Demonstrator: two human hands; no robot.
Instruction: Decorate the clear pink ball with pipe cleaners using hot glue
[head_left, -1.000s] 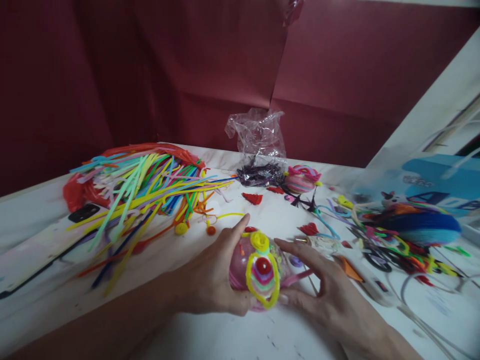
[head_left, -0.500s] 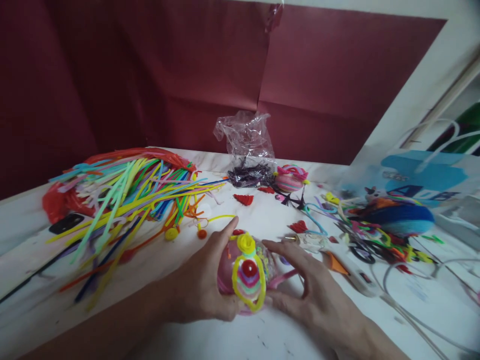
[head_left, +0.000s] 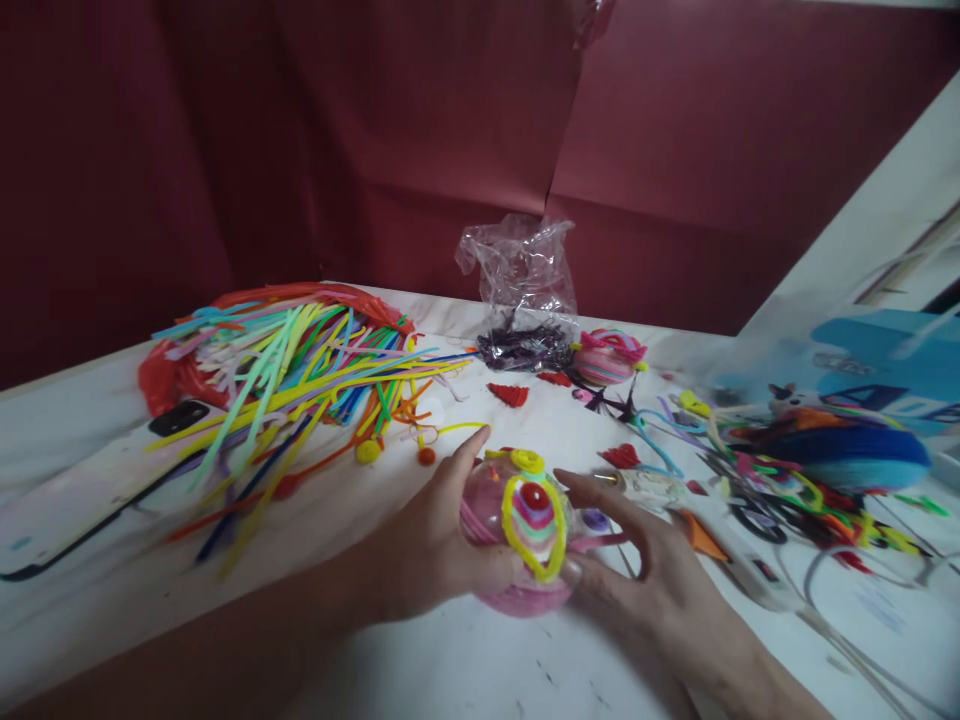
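A pink ball (head_left: 517, 598) decorated with pipe cleaners is between my hands, low over the white table. Its front carries a yellow loop (head_left: 509, 510) around curved coloured stripes and a shiny red dome (head_left: 535, 497); a yellow coil (head_left: 527, 461) sits above. My left hand (head_left: 442, 530) wraps the ball's left side, thumb across its lower front. At the right side is my right hand (head_left: 637, 560), its thumb by the loop's lower edge and its fingers curved over the top right. A pink strip sticks out beneath that hand's fingers.
Loose pipe cleaners (head_left: 277, 370) lie on red plastic at left, beside a phone (head_left: 97, 480). Behind stand a clear bag (head_left: 525, 290) and another decorated ball (head_left: 606, 358). To the right are a glue gun (head_left: 739, 560), scissors, cables and a blue bundle (head_left: 847, 450).
The camera view has swung left, so everything sits further right in the picture. My hands stay on the ball, and more of its pink underside shows below my left thumb.
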